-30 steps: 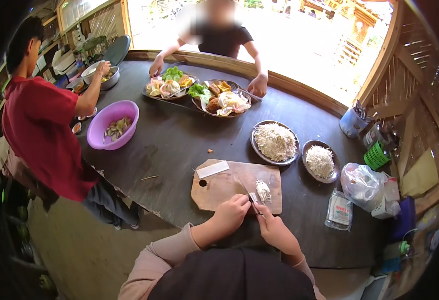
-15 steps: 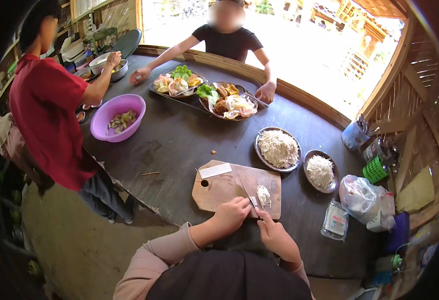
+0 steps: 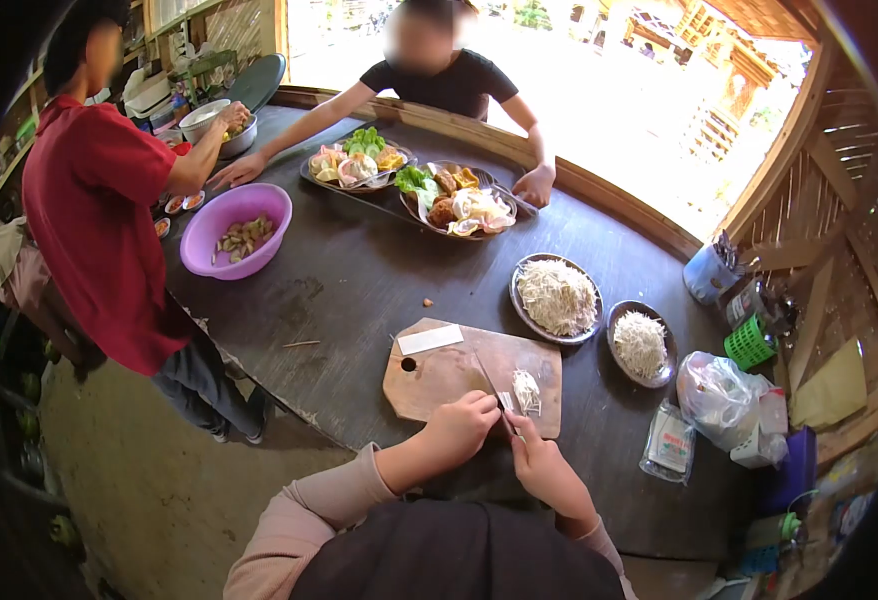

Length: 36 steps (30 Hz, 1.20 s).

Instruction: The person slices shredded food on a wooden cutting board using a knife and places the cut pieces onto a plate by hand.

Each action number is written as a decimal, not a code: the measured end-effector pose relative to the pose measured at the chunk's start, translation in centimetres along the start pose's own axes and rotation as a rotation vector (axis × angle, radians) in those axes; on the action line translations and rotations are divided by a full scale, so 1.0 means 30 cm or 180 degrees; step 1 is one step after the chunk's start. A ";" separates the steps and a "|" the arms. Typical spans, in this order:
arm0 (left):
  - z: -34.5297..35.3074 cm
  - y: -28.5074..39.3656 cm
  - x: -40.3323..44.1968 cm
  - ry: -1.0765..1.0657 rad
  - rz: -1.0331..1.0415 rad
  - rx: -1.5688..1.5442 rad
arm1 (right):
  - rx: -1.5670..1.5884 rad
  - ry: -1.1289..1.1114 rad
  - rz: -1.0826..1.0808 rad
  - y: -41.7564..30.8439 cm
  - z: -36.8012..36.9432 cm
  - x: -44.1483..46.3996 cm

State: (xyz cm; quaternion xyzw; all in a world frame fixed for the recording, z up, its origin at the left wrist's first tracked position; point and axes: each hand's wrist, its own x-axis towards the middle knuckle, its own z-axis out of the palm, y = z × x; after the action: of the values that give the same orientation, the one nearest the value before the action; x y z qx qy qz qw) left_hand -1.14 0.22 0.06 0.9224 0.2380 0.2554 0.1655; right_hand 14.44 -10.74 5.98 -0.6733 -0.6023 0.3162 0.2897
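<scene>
My right hand (image 3: 547, 466) is closed round the handle of a knife (image 3: 489, 376), whose blade points up and left over the wooden cutting board (image 3: 439, 385). Beside it my left hand (image 3: 461, 424) is closed, its fingertips on a small white piece (image 3: 506, 400) by the blade. Thin white shreds (image 3: 527, 393) lie on the board just right of the knife. A flat white slab (image 3: 431, 340) rests near the board's upper left, above the round hole.
Two plates of white shreds (image 3: 557, 297) (image 3: 641, 344) stand behind and right of the board. Farther back are two food platters (image 3: 357, 165) (image 3: 457, 200). A purple basin (image 3: 236, 232) stands left, near a person in red (image 3: 109, 220). Another person (image 3: 439, 85) leans in across the table.
The person across the table has leaned forward and stretched an arm farther left past the basin. The view has shifted slightly. My hands and the knife have barely moved.
</scene>
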 end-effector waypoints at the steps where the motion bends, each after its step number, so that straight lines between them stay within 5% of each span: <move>1: -0.001 -0.002 0.003 0.0003 -0.0010 0.0017 | -0.0099 -0.0045 0.0053 -0.011 -0.008 0.001; 4: -0.006 -0.005 0.004 0.0059 -0.0026 -0.0071 | 0.0020 0.0106 -0.0421 0.026 0.004 -0.001; 10: -0.013 -0.003 0.009 0.0131 -0.0054 -0.0199 | -0.0092 -0.0083 0.0015 -0.006 -0.018 0.003; 36: -0.003 -0.016 0.006 0.0083 0.0027 -0.0309 | 0.0013 0.0076 -0.0045 0.005 0.007 0.018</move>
State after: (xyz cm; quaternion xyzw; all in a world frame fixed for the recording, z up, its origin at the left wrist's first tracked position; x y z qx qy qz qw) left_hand -1.23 0.73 0.00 0.9108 0.2236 0.2793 0.2058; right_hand 14.40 -10.23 5.68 -0.6721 -0.6029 0.3073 0.3006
